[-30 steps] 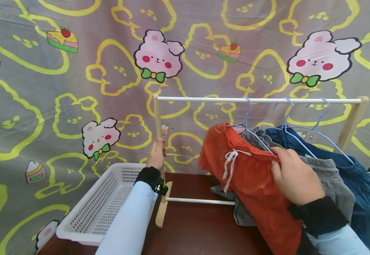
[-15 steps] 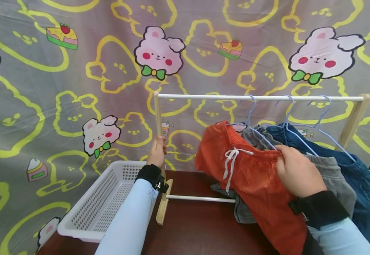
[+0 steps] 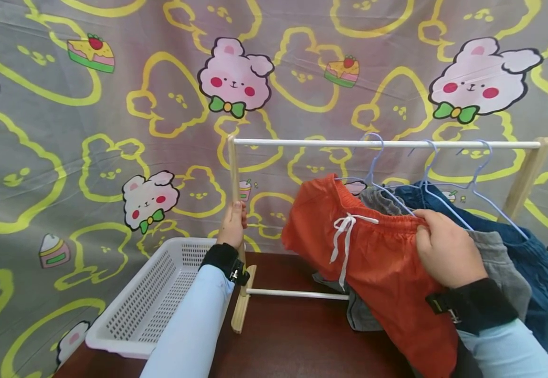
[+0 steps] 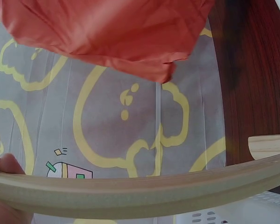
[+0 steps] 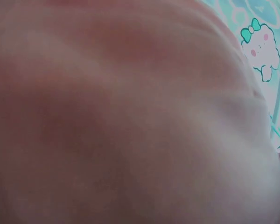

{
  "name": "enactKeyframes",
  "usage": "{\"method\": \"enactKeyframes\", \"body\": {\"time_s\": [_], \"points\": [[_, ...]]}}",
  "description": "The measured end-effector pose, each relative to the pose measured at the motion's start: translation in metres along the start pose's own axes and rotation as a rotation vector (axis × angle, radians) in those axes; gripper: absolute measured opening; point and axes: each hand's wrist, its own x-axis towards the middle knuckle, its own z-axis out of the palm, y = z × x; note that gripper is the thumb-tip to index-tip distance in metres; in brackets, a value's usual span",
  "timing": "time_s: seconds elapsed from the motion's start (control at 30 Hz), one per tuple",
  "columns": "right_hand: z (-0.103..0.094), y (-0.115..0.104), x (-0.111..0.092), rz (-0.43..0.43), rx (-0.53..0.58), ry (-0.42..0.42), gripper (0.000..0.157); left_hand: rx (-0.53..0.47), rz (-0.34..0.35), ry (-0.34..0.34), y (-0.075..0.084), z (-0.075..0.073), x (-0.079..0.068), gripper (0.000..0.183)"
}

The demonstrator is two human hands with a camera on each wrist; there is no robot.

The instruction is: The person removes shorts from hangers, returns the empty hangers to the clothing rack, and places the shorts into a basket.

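We're bracing the post point(image 3: 234, 173) with our curled left grip point(image 3: 231, 227), our right grip point(image 3: 451, 249) pinching orange shorts point(image 3: 382, 262) below the rail point(image 3: 293, 142); we're seemingly unhooking them, next needing the hanger hook point(image 3: 375, 161) lifted clear.

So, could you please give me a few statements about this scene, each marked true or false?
1. The left hand grips a wooden post. True.
2. The right hand holds the red shorts near the waistband. True.
3. The left hand touches the red shorts. False: only the right hand does.
4. A white basket stands on the left side of the head view. True.
5. The red shorts lie inside the white basket. False: they are on a hanger.
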Motion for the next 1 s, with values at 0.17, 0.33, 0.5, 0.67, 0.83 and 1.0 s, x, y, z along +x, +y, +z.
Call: {"method": "enactKeyframes", "body": {"time_s": [0.17,0.33,0.5,0.67,0.83,1.0], "points": [[-0.006,-0.003,0.001,-0.026,0.002,0.053,0.037,-0.018,0.056,-0.004,-0.003,0.000,0.004,0.043],[-0.010,-0.005,-0.001,-0.029,0.009,0.072,0.036,-0.014,0.071,-0.008,-0.004,-0.001,0.005,0.042],[-0.013,-0.007,-0.003,-0.042,0.012,0.075,0.037,-0.010,0.059,-0.007,-0.005,-0.001,0.004,0.042],[-0.014,-0.010,-0.007,-0.082,0.017,0.093,0.035,-0.012,0.042,-0.004,-0.004,-0.001,0.005,0.041],[-0.013,-0.013,-0.013,-0.096,0.029,0.068,0.036,-0.009,0.044,-0.004,-0.005,-0.001,0.005,0.044],[-0.010,-0.016,-0.018,-0.113,0.038,0.026,0.035,-0.001,0.045,0.004,-0.004,-0.001,0.004,0.040]]}}
